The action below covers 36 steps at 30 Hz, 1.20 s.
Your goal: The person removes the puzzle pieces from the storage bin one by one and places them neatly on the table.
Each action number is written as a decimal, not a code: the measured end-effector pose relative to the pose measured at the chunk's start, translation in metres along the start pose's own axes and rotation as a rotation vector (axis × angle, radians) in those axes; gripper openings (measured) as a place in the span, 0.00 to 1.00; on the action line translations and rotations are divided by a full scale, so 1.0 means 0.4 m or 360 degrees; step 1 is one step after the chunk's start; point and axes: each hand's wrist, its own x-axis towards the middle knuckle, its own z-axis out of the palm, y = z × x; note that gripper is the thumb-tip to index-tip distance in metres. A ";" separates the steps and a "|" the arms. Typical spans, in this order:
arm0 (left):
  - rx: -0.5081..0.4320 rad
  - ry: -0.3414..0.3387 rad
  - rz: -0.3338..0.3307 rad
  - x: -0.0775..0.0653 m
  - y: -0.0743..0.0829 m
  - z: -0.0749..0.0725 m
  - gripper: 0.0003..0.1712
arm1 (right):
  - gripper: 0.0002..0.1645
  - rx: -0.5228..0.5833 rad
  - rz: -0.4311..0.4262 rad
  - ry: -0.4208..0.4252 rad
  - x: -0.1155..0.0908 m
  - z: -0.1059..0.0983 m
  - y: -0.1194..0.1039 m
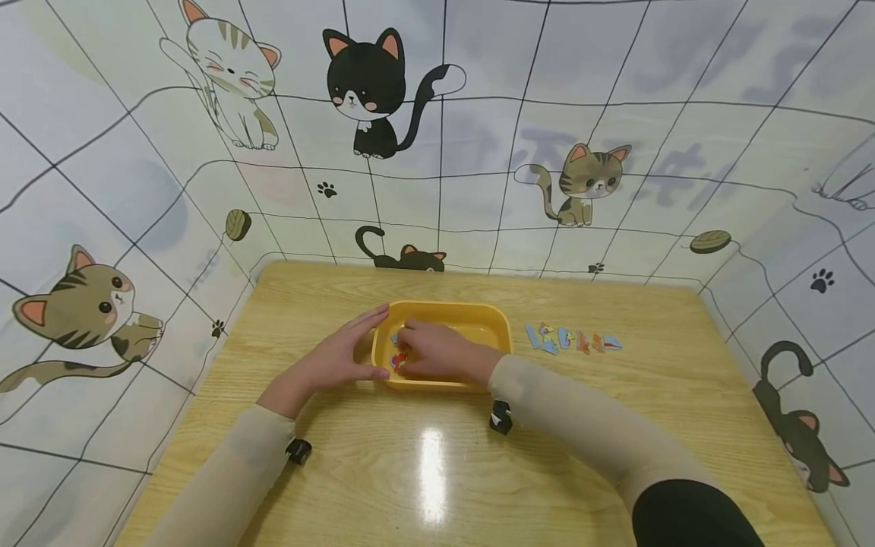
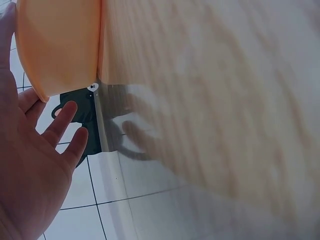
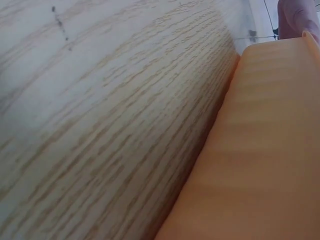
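A yellow plastic tray [image 1: 447,386] stands on the wooden table. My left hand [image 1: 342,353] spans its left end, thumb at the near corner and fingers fairly straight along the far one. In the left wrist view, the fingers of that left hand [image 2: 42,160] are spread beside the tray [image 2: 60,45]. Inside the tray is my right hand [image 1: 437,351], fingers bent down at its left part. Next to those fingertips lies a red puzzle piece [image 1: 398,362], with a bluish piece [image 1: 394,339] behind it. The right fingertips are partly hidden, so a grip cannot be made out.
Several small puzzle pieces [image 1: 582,342], blue, orange and multicoloured, lie in a row on the table [image 1: 547,471] right of the tray. A cat-printed backdrop [image 1: 478,137] encloses the table's back and sides. The right wrist view shows mostly the tray's outer wall [image 3: 255,150].
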 end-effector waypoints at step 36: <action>-0.0020 0.0006 0.0006 -0.001 0.000 0.003 0.65 | 0.05 -0.0103 -0.0063 0.0016 0.009 0.005 -0.002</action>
